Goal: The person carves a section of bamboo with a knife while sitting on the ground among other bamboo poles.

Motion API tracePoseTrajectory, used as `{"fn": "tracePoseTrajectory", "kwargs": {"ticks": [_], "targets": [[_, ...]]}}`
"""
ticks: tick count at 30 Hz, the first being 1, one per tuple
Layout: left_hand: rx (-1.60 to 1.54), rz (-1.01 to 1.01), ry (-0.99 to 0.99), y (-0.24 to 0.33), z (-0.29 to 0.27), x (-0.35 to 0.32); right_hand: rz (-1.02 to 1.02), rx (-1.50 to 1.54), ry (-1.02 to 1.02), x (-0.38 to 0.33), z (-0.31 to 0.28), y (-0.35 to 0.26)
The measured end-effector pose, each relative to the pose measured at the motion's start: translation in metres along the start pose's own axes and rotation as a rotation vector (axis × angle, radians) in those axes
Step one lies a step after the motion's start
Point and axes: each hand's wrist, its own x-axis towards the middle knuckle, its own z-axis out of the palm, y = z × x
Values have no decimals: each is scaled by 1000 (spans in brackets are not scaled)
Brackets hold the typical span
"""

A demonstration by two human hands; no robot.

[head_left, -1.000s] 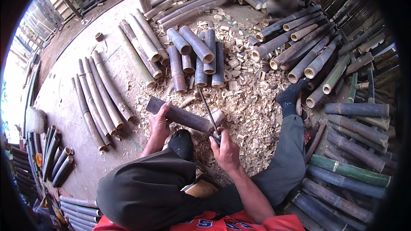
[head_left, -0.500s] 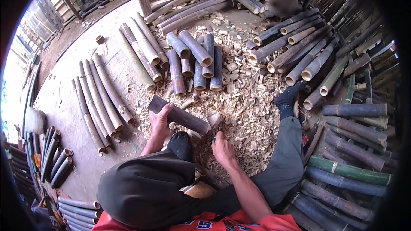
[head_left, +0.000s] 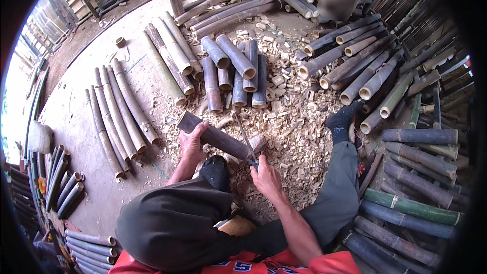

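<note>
My left hand (head_left: 192, 144) is wrapped around the upper left part of a dark bamboo section (head_left: 218, 139), which slants down to the right in front of me. A pale wooden block (head_left: 257, 142) lies by the section's lower right end. In my closed right hand (head_left: 266, 177) is a knife (head_left: 243, 133), its narrow blade pointing up and to the left beside that end of the bamboo. The grip is mostly hidden by my fingers. Whether the blade touches the bamboo, I cannot tell.
Pale wood chips (head_left: 294, 142) cover the floor around my feet. Short bamboo tubes (head_left: 238, 66) are heaped just ahead. Long poles (head_left: 119, 111) lie at left, more cut bamboo (head_left: 350, 61) at far right, and stacked pieces (head_left: 411, 200) near my right leg. My dark-socked feet flank the work.
The knife blade has swung from the bamboo's lower right end to point up and left. My right hand has turned slightly; my left hand keeps its hold on the bamboo section.
</note>
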Motion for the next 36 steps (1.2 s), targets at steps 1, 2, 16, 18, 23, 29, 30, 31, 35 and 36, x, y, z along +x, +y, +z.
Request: {"fn": "tracePoseTrajectory", "kwargs": {"ticks": [1,2,16,18,23,29,30,31,35,36], "targets": [[-42,24,-27,-4,-7,2,-17,30,-16,-5,-7,-9],[-68,0,-55,-5,-8,4,-99,32,89,-10,-11,-15],[-70,48,-160,-4,-8,2,-150,194,273,-23,-13,-26],[-59,41,-156,-4,-9,6,-182,233,365,-22,4,-11],[-37,51,-116,-14,-15,16,58,-32,16,3,23,21],[-28,-12,-121,-4,-9,5,-198,195,320,-24,-5,-12],[-22,-12,-127,-2,-6,4,-89,159,221,-17,14,4],[-22,11,-141,-4,-7,0,88,-30,-38,-4,18,9],[-27,61,-232,7,-3,-2,35,-6,-2,-6,5,14],[-30,50,-229,7,-10,-1,-21,43,46,-7,-8,-7]]}}
